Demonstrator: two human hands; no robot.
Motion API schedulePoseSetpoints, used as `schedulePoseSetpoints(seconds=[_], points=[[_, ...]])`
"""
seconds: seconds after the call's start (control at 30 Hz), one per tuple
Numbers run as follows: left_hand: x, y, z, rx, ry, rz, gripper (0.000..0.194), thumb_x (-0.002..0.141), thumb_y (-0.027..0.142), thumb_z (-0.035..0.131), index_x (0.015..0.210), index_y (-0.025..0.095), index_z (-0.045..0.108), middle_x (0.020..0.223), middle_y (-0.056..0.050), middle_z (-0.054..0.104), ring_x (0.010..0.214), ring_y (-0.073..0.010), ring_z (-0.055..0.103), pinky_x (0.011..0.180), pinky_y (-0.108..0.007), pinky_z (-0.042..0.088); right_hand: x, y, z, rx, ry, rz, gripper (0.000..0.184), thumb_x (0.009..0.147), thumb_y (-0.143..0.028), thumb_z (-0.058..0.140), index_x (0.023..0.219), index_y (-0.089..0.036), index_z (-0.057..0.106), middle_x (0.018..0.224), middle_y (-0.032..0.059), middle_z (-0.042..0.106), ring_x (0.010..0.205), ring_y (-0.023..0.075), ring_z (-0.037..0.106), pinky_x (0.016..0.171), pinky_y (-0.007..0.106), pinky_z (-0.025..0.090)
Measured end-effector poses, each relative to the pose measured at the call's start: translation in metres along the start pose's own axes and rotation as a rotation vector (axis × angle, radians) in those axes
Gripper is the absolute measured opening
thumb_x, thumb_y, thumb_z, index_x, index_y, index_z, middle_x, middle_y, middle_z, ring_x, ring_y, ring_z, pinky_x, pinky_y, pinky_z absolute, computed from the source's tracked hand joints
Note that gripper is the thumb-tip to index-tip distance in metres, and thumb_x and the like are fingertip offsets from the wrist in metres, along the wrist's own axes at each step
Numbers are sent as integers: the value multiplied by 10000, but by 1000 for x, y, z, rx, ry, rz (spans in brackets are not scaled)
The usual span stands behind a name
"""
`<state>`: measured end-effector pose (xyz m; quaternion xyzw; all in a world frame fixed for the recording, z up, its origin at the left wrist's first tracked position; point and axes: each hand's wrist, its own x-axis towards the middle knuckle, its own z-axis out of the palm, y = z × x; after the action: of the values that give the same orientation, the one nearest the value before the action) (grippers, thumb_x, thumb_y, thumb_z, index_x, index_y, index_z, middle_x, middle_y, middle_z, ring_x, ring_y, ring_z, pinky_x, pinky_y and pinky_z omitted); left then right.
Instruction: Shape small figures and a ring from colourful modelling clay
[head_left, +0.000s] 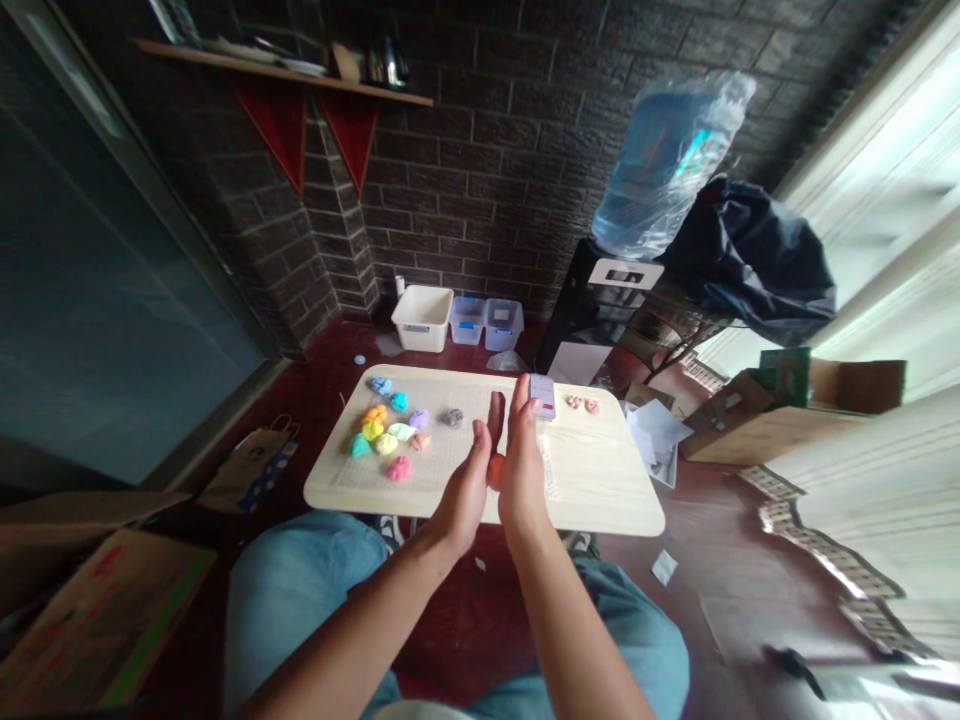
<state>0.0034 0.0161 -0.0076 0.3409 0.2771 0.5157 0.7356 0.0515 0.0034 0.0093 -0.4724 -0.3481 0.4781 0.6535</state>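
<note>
An orange ball of modelling clay (496, 472) sits between my two palms, above the near part of the small table (600, 480). My left hand (471, 485) presses it from the left, its fingers straight and pointing away from me. From the right, my right hand (523, 465) flattens against it, also with fingers stretched out. Lumps of soft clay in several colours lie left of my hands, among them a pink one (400, 468), a green one (361, 444) and a purple one (419, 419). A grey lump (453, 417) is nearest to my left hand.
Just beyond my right fingers lies a phone (542, 396). Small clay pieces (583, 404) sit near the table's far right corner. Behind the table stand a white bin (423, 318), blue clear boxes (503, 322) and a water dispenser (600, 300). Cardboard boxes (780, 410) are at right.
</note>
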Motion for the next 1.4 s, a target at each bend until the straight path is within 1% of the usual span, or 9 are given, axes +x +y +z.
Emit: schedulePoseSetpoints(seconds=[0.1, 0.23, 0.43, 0.53, 0.63, 0.87, 1.07, 1.23, 1.4], points=[[-4, 3, 4, 58, -7, 46, 538, 930, 577, 405, 1388, 313, 504, 1558, 49, 349, 1495, -186, 99, 1227, -333, 53, 1, -3, -2, -22, -10, 27, 714, 917, -676, 251, 1522, -302, 192, 1615, -35, 130, 1503, 217, 66, 1202, 511, 131], [7, 20, 5, 23, 0, -26, 602, 923, 660, 257, 1366, 346, 519, 1591, 94, 257, 1497, -169, 75, 1224, -337, 7, -19, 4, 0, -73, -153, -53, 664, 950, -623, 253, 1523, -293, 189, 1617, -26, 131, 1502, 200, 86, 1211, 476, 96], [-6, 15, 18, -69, -89, 7, 643, 904, 667, 331, 1402, 292, 489, 1571, 22, 326, 1499, -232, 67, 1230, -430, 62, 10, -15, -4, -57, -21, -12, 728, 913, -692, 202, 1526, -300, 177, 1621, -38, 85, 1501, 184, -11, 1209, 487, 82], [-1, 19, 13, -40, -27, 13, 645, 896, 683, 325, 1389, 308, 503, 1587, 38, 286, 1501, -228, 40, 1230, -427, 40, 4, -8, -1, -80, -84, -62, 714, 919, -676, 256, 1510, -275, 251, 1620, -17, 111, 1502, 181, 30, 1216, 452, 45], [9, 24, 6, 10, 7, -22, 617, 902, 686, 283, 1371, 359, 513, 1600, 92, 227, 1501, -203, 7, 1224, -399, -12, -12, 3, 3, -52, -146, -34, 650, 945, -635, 263, 1504, -304, 253, 1614, -21, 150, 1499, 185, 94, 1209, 463, 103], [-3, 10, 9, 82, -52, 64, 568, 917, 631, 356, 1390, 350, 493, 1573, 51, 312, 1496, -203, 81, 1224, -390, 55, 15, -10, 2, -29, 9, 26, 675, 914, -681, 255, 1508, -366, 191, 1612, -65, 134, 1500, 203, 84, 1197, 517, 124], [11, 28, 4, 165, -11, 75, 533, 926, 633, 301, 1373, 417, 493, 1587, 110, 255, 1495, -185, 47, 1212, -358, -26, -4, 6, 7, -45, -115, 0, 638, 951, -617, 247, 1517, -324, 209, 1606, -18, 195, 1496, 192, 105, 1199, 480, 152], [2, 22, 12, 252, -130, 137, 525, 955, 584, 268, 1418, 401, 432, 1595, 101, 232, 1497, -184, 84, 1222, -371, 41, 12, -4, 2, -47, 1, 31, 699, 920, -669, 266, 1522, -319, 198, 1593, -2, 230, 1487, 217, 166, 1195, 516, 107], [2, 14, 10, 155, -54, 86, 515, 940, 598, 329, 1386, 393, 487, 1551, 79, 353, 1492, -197, 122, 1221, -369, 88, 13, -2, 0, -147, -17, -30, 729, 908, -689, 249, 1521, -295, 221, 1605, -6, 200, 1499, 200, 99, 1201, 511, 63]])
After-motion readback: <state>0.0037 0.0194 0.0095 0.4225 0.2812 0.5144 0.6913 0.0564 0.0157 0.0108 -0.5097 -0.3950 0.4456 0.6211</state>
